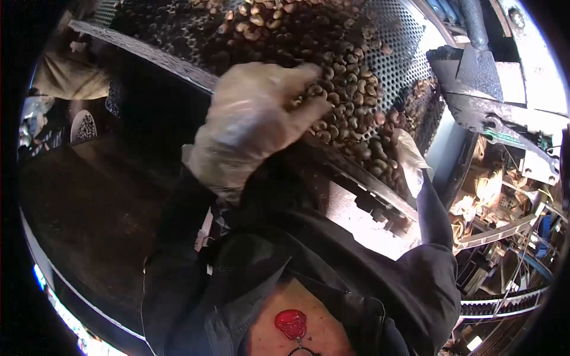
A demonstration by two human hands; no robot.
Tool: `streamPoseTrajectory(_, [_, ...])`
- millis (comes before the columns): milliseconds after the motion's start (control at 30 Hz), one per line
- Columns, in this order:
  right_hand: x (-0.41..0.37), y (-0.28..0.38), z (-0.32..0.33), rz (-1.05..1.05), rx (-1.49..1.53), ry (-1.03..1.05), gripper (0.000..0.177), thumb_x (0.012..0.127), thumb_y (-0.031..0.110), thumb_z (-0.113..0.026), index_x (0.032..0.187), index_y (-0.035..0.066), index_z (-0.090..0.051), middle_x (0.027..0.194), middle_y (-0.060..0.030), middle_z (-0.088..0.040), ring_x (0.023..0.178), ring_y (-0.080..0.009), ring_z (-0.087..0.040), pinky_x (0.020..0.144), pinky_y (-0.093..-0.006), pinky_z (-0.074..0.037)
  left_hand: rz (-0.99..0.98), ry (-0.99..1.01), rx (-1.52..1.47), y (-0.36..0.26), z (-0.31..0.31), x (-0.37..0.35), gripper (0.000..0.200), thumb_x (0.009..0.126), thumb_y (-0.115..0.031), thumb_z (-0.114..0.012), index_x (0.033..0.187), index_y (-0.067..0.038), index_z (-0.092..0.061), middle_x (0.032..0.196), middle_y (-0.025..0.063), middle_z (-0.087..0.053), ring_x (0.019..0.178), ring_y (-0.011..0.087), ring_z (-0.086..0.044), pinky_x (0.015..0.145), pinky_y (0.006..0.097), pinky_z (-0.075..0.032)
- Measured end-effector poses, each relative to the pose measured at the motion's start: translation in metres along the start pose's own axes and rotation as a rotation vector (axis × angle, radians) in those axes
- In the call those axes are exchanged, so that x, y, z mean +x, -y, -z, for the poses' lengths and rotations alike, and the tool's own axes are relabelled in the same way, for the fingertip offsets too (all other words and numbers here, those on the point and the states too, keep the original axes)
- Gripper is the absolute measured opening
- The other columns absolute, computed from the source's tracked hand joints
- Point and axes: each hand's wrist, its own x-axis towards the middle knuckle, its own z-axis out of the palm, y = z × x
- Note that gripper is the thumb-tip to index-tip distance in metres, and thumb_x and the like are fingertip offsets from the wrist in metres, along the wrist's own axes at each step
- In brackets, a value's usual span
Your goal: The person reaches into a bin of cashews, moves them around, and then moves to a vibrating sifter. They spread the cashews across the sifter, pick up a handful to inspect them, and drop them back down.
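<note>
Nuts [356, 89] lie between left hand [252, 115], fingers apart, and right hand [409, 155], just beside them; cannot tell right hand's grip.

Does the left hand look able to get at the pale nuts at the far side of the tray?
Probably yes: the left hand is at the tray, and only darker nuts seem to lie between it and the pale nuts, though reach is hard to judge.
</note>
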Motion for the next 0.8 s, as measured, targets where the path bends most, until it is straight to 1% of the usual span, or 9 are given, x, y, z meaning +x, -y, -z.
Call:
streamPoseTrajectory(33, [0.002,-0.002,0.004,-0.037,-0.044,0.029,0.039,0.12,0.02,-0.049,0.144,0.005,-0.076,0.146,-0.0127,-0.077,0.101,-0.0209,-0.081,0.089,-0.0312,-0.065,-0.012,0.348,0.077,-0.002,0.005,0.009,0.055,0.098,-0.029,-0.096,0.147,-0.008,-0.082,0.11,0.0165,-0.089,0.095,0.0302,-0.086,0.091,0.0445,-0.069])
streamPoseTrajectory(167, [-0.015,-0.02,0.0,0.206,-0.25,-0.008,0.046,0.123,0.034,-0.045,0.152,0.006,-0.068,0.154,-0.0177,-0.07,0.121,-0.0233,-0.076,0.101,-0.0352,-0.063,0.102,0.924,0.12,-0.031,-0.029,0.057,0.054,0.104,-0.032,-0.088,0.152,-0.01,-0.079,0.142,0.0139,-0.083,0.126,0.0327,-0.08,0.11,0.0451,-0.064])
streamPoseTrajectory(300, [0.0,-0.036,0.023,1.597,-1.427,-0.919,0.056,0.127,0.048,-0.041,0.161,0.007,-0.059,0.161,-0.0228,-0.063,0.141,-0.0257,-0.07,0.114,-0.0391,-0.06,-0.109,1.434,0.63,-0.041,-0.067,0.098,0.048,0.106,-0.027,-0.082,0.152,-0.012,-0.079,0.143,0.0131,-0.083,0.129,0.0336,-0.079,0.113,0.0452,-0.063])
streamPoseTrajectory(333, [0.001,-0.038,0.026,1.093,-1.061,-0.353,0.048,0.126,0.05,-0.044,0.149,0.012,-0.061,0.14,-0.0153,-0.064,0.121,-0.022,-0.069,0.097,-0.0355,-0.056,-0.112,1.464,0.663,-0.038,-0.069,0.096,0.048,0.107,-0.027,-0.082,0.152,-0.013,-0.079,0.144,0.0129,-0.083,0.13,0.0335,-0.079,0.114,0.0453,-0.063])
streamPoseTrajectory(367, [-0.012,-0.024,0.004,0.51,-0.464,-0.099,0.042,0.124,0.052,-0.047,0.138,0.016,-0.064,0.118,-0.0078,-0.065,0.101,-0.0182,-0.068,0.079,-0.0318,-0.051,-0.088,1.457,0.66,-0.034,-0.068,0.096,0.048,0.107,-0.026,-0.081,0.153,-0.013,-0.079,0.144,0.0127,-0.083,0.131,0.0334,-0.079,0.114,0.0453,-0.063])
streamPoseTrajectory(433, [-0.031,0.013,-0.024,0.147,0.098,-0.073,0.036,0.121,0.056,-0.052,0.115,0.025,-0.068,0.074,0.0072,-0.067,0.062,-0.0108,-0.065,0.045,-0.0245,-0.042,0.021,1.367,0.572,-0.022,-0.061,0.095,0.047,0.107,-0.025,-0.08,0.153,-0.014,-0.079,0.146,0.0124,-0.082,0.133,0.0331,-0.078,0.116,0.0453,-0.063])
streamPoseTrajectory(600, [-0.065,0.088,-0.039,0.335,0.409,0.165,0.071,0.12,0.067,-0.052,0.171,0.017,-0.049,0.154,-0.0172,-0.072,0.13,-0.0252,-0.079,0.07,-0.0384,-0.069,0.371,0.737,0.367,-0.018,0.0,0.093,0.039,0.112,-0.021,-0.073,0.15,-0.013,-0.08,0.149,0.0121,-0.081,0.138,0.031,-0.077,0.122,0.0449,-0.06])
streamPoseTrajectory(667, [-0.023,0.075,-0.003,0.439,0.242,0.001,0.075,0.121,0.063,-0.052,0.179,0.015,-0.046,0.163,-0.0184,-0.068,0.149,-0.0256,-0.069,0.089,-0.042,-0.07,0.353,0.229,0.158,0.008,0.019,0.068,0.031,0.112,-0.015,-0.077,0.142,-0.009,-0.083,0.142,0.0166,-0.084,0.131,0.0286,-0.08,0.118,0.0422,-0.062])
streamPoseTrajectory(800, [0.089,0.102,0.036,0.534,-0.263,-0.366,0.07,0.122,0.054,-0.056,0.173,0.007,-0.054,0.157,-0.0193,-0.07,0.15,-0.0219,-0.066,0.101,-0.0349,-0.064,0.407,-0.071,0.066,0.044,0.04,0.045,0.03,0.111,-0.015,-0.078,0.14,-0.008,-0.083,0.14,0.0152,-0.085,0.128,0.0262,-0.08,0.115,0.0408,-0.062])
